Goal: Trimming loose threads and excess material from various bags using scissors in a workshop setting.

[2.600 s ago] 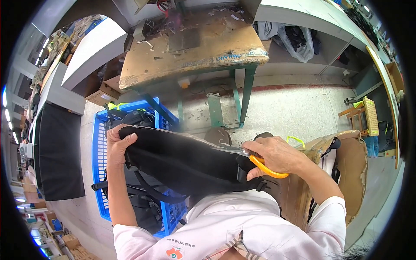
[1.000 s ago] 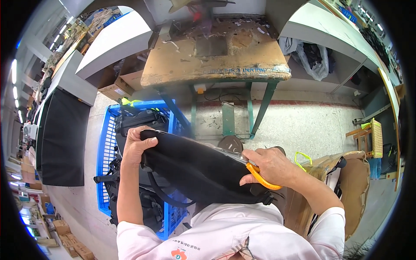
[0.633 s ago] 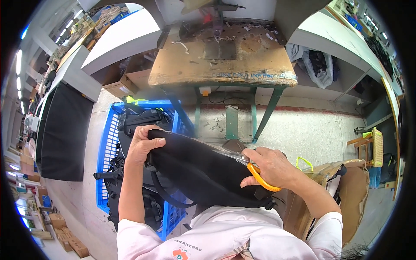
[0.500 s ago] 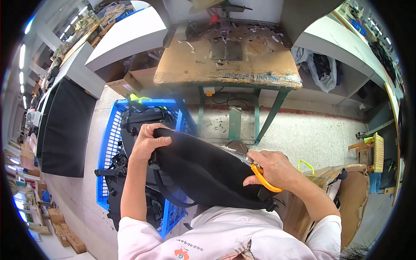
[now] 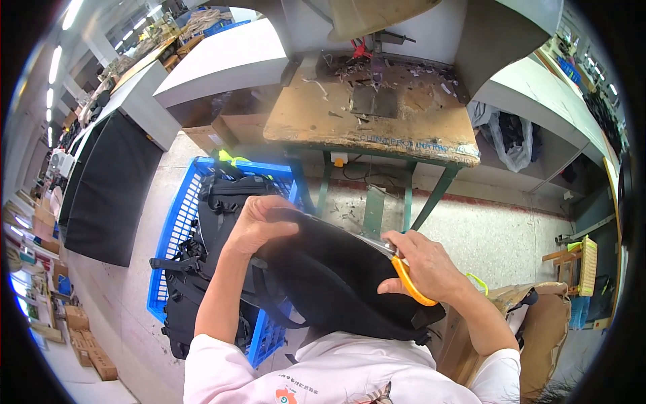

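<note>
A black backpack lies across my lap, its smooth panel facing up. My left hand grips the bag's upper left edge, thumb on top. In my right hand is a pair of scissors with orange handles. The metal blades lie along the far edge of the bag, pointing left and away from me. Whether they are open or touching a thread there, I cannot tell. A strap hangs from the bag's near left side.
On the left stands a blue plastic basket with several black backpacks. Ahead is a worn wooden worktable littered with scraps. An open cardboard box sits at my right, and a small wooden stool stands farther right.
My view has shifted, so the surroundings sit farther right. My left hand has come nearer to the scissors along the bag's edge. Both hands keep their holds.
</note>
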A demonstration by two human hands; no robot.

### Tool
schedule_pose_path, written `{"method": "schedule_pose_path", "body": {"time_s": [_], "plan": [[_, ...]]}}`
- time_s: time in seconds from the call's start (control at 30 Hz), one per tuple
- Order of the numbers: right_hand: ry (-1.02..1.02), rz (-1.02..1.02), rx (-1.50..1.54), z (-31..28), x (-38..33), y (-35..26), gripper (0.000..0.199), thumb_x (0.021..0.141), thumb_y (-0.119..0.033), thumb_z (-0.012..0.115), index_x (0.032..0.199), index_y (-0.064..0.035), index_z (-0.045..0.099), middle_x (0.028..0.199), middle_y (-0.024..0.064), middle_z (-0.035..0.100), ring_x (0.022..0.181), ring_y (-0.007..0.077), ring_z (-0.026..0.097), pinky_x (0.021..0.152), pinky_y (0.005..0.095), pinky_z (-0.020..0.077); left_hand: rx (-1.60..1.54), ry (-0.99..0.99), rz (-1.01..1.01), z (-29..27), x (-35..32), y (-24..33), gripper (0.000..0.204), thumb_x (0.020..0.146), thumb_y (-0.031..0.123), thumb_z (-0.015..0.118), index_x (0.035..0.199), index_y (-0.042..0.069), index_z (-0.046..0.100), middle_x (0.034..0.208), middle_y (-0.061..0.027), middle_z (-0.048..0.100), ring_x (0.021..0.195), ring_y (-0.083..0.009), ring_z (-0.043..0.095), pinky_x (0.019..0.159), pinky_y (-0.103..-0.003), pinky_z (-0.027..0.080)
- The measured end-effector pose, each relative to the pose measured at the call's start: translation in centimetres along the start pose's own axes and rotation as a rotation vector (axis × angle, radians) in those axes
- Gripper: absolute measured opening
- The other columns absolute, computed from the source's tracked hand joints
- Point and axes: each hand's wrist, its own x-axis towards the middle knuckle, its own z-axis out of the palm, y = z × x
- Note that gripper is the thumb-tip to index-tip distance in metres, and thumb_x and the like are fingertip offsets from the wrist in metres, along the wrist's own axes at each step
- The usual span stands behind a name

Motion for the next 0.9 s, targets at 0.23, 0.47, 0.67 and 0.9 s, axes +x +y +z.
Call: {"method": "schedule_pose_path", "body": {"time_s": [0.23,0.47,0.67,0.9], "plan": [[-0.028,-0.049,0.025,0.5,3.0,-0.8,0.065,0.069,-0.043,0.069,0.115,-0.0043,0.045,0.091,0.0178,0.054,0.084,0.0338,0.054,0.071,0.0369,0.0436,0.291,0.038,0.043,-0.2,-0.4,0.6,0.019,0.06,0.003,0.073,0.076,-0.002,0.063,0.07,-0.0026,0.061,0.065,-0.0089,0.056,0.063,-0.021,0.044],[0.042,-0.006,0.311,4.1,0.6,2.7,0.045,0.064,-0.005,0.067,0.107,-0.004,0.052,0.079,0.0189,0.059,0.069,0.0342,0.058,0.064,0.0332,0.0461,0.249,-0.137,0.035,-1.5,-2.6,-2.7,0.038,0.068,0.013,0.07,0.101,-0.002,0.059,0.092,-0.0065,0.062,0.085,-0.0108,0.056,0.077,-0.024,0.044],[-0.112,-0.02,0.335,4.8,2.5,0.0,0.044,0.062,-0.003,0.065,0.105,-0.0042,0.053,0.066,0.009,0.051,0.058,0.0211,0.048,0.056,0.026,0.0401,0.1,-0.012,-0.204,-1.9,-7.6,-6.2,0.015,0.073,0.004,0.065,0.086,-0.003,0.064,0.073,0.0025,0.06,0.067,-0.004,0.05,0.062,-0.02,0.043],[-0.032,0.09,0.724,3.4,4.4,-1.8,0.049,0.064,0.002,0.068,0.111,-0.0052,0.053,0.071,-0.0005,0.053,0.063,0.0065,0.05,0.058,0.0199,0.0413,0.174,0.452,-0.148,-6.1,-13.3,-1.3,0.02,0.067,0.0,0.065,0.087,-0.003,0.065,0.078,-0.0015,0.063,0.071,-0.0082,0.056,0.068,-0.023,0.045]]}}
